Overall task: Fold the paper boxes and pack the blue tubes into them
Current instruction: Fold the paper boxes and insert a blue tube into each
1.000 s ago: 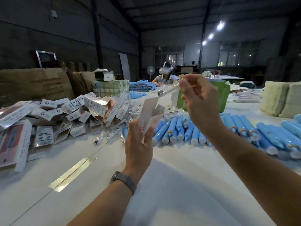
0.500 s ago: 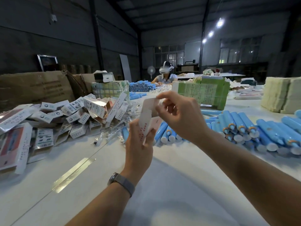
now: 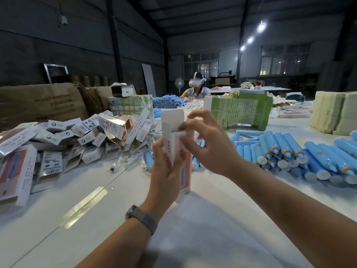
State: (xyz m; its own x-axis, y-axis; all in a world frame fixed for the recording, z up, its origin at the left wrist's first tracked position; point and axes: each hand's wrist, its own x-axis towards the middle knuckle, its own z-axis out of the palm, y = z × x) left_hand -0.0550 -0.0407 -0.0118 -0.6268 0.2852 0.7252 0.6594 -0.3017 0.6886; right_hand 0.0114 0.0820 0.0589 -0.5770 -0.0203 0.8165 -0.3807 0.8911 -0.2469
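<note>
While the left hand (image 3: 166,171) grips a box (image 3: 180,151) upright above the worktop (image 3: 202,219), its fingers curled round the lower half, the right hand (image 3: 210,146) pinches a small side flap at the open top. The tall lid flap stands straight up behind. A sliver of blue shows inside the mouth, though I cannot tell for certain that it is a tube. Loose blue tubes (image 3: 289,153) lie heaped to the right, caps toward us, and more sit just behind the box. To the left is a pile of folded boxes (image 3: 87,136), with flat cartons (image 3: 13,171) at the edge. A green packet stack (image 3: 239,111) stands beyond the hands. Across the white worktop a seated person (image 3: 196,89) wears a headset. The hall is dark, with ceiling lamps (image 3: 260,27) and far windows.
</note>
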